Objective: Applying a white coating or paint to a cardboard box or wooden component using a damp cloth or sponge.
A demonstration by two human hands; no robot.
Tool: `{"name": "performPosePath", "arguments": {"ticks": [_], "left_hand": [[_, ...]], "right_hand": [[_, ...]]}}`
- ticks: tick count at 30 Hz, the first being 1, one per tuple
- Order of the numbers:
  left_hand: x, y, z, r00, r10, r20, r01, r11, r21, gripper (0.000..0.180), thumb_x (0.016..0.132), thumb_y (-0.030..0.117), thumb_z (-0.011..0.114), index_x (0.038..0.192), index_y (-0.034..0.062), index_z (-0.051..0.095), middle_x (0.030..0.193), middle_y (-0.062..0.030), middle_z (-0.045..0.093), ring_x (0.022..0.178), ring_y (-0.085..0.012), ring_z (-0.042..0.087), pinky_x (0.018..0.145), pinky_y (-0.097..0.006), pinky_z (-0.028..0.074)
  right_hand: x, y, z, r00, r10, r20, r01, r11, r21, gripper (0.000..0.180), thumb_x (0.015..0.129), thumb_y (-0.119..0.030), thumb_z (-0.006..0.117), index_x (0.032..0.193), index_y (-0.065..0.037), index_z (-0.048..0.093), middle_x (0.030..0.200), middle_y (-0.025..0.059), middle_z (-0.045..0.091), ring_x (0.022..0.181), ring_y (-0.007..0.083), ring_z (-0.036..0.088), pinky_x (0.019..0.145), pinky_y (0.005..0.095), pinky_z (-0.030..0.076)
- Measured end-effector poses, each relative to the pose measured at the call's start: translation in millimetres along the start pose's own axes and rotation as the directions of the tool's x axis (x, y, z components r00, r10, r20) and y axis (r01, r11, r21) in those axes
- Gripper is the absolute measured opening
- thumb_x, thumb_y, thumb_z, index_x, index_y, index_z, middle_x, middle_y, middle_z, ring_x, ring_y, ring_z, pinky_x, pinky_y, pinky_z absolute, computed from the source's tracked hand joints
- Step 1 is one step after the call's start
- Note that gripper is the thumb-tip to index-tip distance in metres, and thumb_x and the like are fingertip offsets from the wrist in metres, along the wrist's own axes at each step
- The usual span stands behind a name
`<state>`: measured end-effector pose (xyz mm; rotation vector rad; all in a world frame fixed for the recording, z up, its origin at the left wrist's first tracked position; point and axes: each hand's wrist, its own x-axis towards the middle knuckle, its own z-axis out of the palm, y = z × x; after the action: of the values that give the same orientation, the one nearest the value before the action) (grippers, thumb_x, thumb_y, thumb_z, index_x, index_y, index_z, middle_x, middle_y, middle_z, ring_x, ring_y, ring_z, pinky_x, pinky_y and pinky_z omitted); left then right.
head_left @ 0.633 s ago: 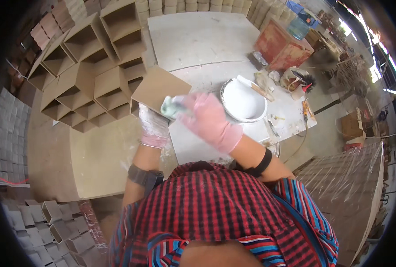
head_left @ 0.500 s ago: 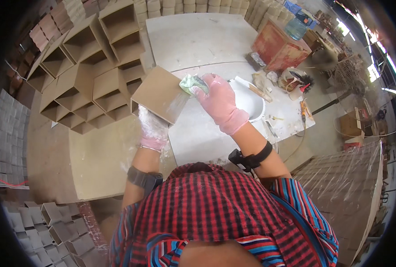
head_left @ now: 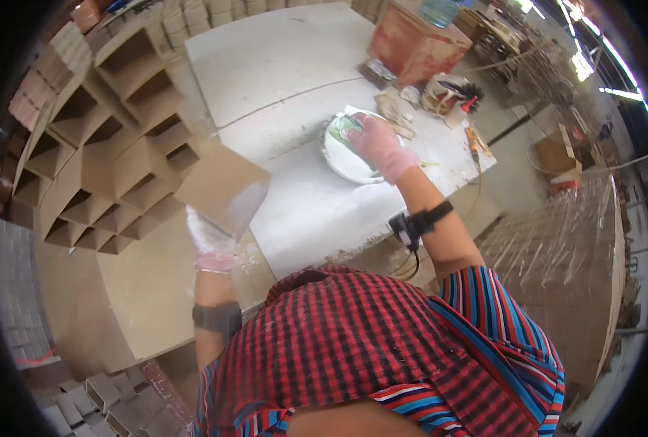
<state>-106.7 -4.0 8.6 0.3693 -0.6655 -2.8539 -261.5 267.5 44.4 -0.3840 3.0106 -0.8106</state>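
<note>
My left hand (head_left: 213,237), in a pinkish glove smeared white, holds up a brown square box (head_left: 222,182); its fingers are partly hidden under the box. A whitish wet patch (head_left: 249,197) shows on the box's right side. My right hand (head_left: 379,146), in a pink glove, grips a green-and-white sponge or wad of cloth (head_left: 344,130) over a round white basin (head_left: 335,156). White stuff lies in the basin, and the wad is at or just above it; contact cannot be told.
Stacked open brown boxes (head_left: 112,149) stand at the left. Near the basin are a rag (head_left: 395,108), a tub with a black brush (head_left: 444,95) and an orange-handled tool (head_left: 472,142). A red crate (head_left: 415,47) carries a water bottle (head_left: 439,11). Film-wrapped goods (head_left: 557,255) stand right.
My right hand has moved the wad off the box's face and over to the basin. My left hand has shifted left with the box, and the view has turned somewhat.
</note>
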Motion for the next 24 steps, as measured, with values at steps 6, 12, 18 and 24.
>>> {"name": "performPosePath", "arguments": {"ticks": [6,12,18,24], "left_hand": [[-3.4,-18.7,-7.9,1.000,-0.017,0.005,0.016,0.998,0.061,0.043,0.093,0.035,0.036,0.122,0.0045,0.044,0.120,-0.0104,0.050,0.110,-0.0269,0.049,0.091,-0.040,0.043],[-5.3,-33.9,-12.4,1.000,0.008,0.017,-0.011,0.983,0.182,0.037,0.094,0.026,0.037,0.121,0.0014,0.044,0.117,-0.0116,0.050,0.105,-0.0247,0.052,0.088,-0.037,0.046],[1.8,-48.1,-23.1,0.978,0.211,0.000,-0.146,0.679,0.719,0.044,0.092,0.038,0.039,0.121,0.0056,0.046,0.119,-0.0090,0.051,0.110,-0.0263,0.048,0.093,-0.039,0.041],[20.3,-65.9,11.9,0.987,0.003,-0.159,0.012,0.995,0.098,0.039,0.093,0.031,0.036,0.120,0.0050,0.046,0.117,-0.0098,0.051,0.107,-0.0258,0.050,0.090,-0.038,0.044]], "right_hand": [[35.9,77.1,25.7,0.981,0.054,0.188,0.003,0.957,-0.291,0.036,0.079,-0.032,0.058,0.107,-0.010,0.060,0.099,0.0165,0.062,0.093,0.0328,0.059,0.081,0.0381,0.046],[61.4,127.8,80.6,0.941,0.050,0.334,0.117,0.880,-0.460,0.031,0.078,-0.032,0.057,0.097,-0.009,0.063,0.094,0.0144,0.063,0.091,0.0315,0.060,0.079,0.0377,0.047],[61.3,119.5,62.4,0.949,0.020,0.313,0.118,0.902,-0.416,0.027,0.079,-0.028,0.054,0.095,-0.009,0.064,0.095,0.0124,0.064,0.090,0.0303,0.060,0.078,0.0360,0.047],[56.3,120.7,32.3,0.933,0.051,0.355,0.005,0.988,-0.156,0.037,0.079,-0.032,0.056,0.105,-0.007,0.060,0.101,0.0171,0.061,0.097,0.0320,0.057,0.083,0.0363,0.044]]}}
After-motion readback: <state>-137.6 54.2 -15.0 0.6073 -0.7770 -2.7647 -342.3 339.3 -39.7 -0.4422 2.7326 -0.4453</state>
